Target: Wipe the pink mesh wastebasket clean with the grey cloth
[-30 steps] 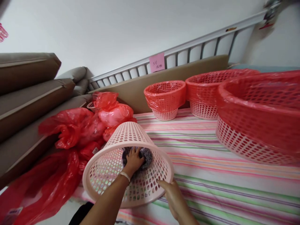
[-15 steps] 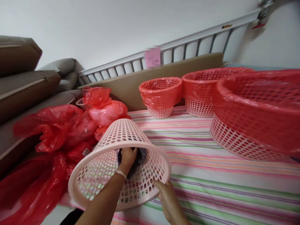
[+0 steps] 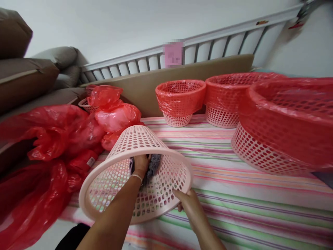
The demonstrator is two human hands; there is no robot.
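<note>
A pale pink plastic basket with a holed wall lies tipped on its side, its mouth facing me. My left hand, with a bracelet at the wrist, reaches deep inside it. There it is closed on a fuzzy dark grey cloth; the fingertips are partly hidden. My right hand grips the basket's rim at the right, thumb inside the mouth and fingers around the outside.
Beneath lies a striped sheet. Several baskets lined with red plastic, one a small basket, stand at the back and right. Red plastic bags crowd the left, beside stacked grey-brown cushions. Behind are a tan board and a white railing.
The view has shifted slightly. My left hand stays on the grey cloth inside the basket, and my right hand still holds the rim.
</note>
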